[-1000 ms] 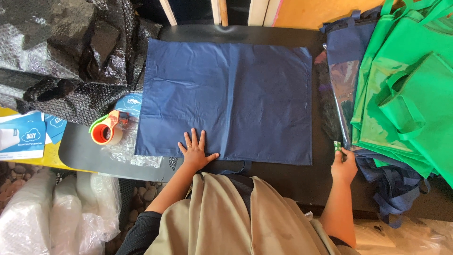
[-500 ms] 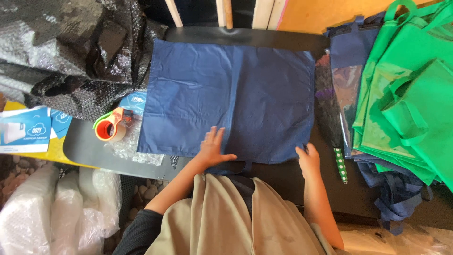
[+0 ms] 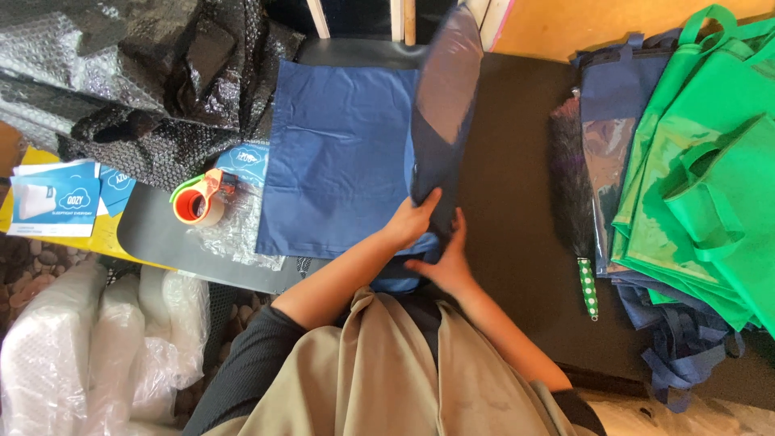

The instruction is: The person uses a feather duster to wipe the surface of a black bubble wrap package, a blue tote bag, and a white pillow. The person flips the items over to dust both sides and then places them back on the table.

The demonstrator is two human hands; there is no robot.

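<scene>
Head view, looking down at a dark bench [image 3: 517,161]. A flat navy-blue fabric bag [image 3: 339,161] lies on the bench in front of the person, its right portion lifted and standing on edge along the middle, blurred at its upper end.

Left hand [image 3: 416,222]: closed on the lower edge of the raised flap, fingers wrapped over the fold. Grip firm, holding fabric.

Right hand [image 3: 448,262]: just beside the left, nearly touching it, fingers spread and flat against the lower edge of the same bag. Cannot tell whether it pinches the cloth or only presses it.

Left of the bag: an orange-and-green handheld tape dispenser [image 3: 198,202] resting on a crumpled piece of clear plastic wrap [image 3: 234,234], near the bag's left edge. Beyond it, a heap of black bubble wrap [image 3: 121,81] fills the upper left. Printed blue-and-white cards [image 3: 56,202] lie at the far left.

Right of the bag, well apart: a dark feather duster with a green spotted handle [image 3: 575,194], then a stack of green fabric bags [image 3: 710,161] overlapping more navy ones [image 3: 613,105].

Lower left, below bench level: white plastic-wrapped bundles [image 3: 73,347].
</scene>
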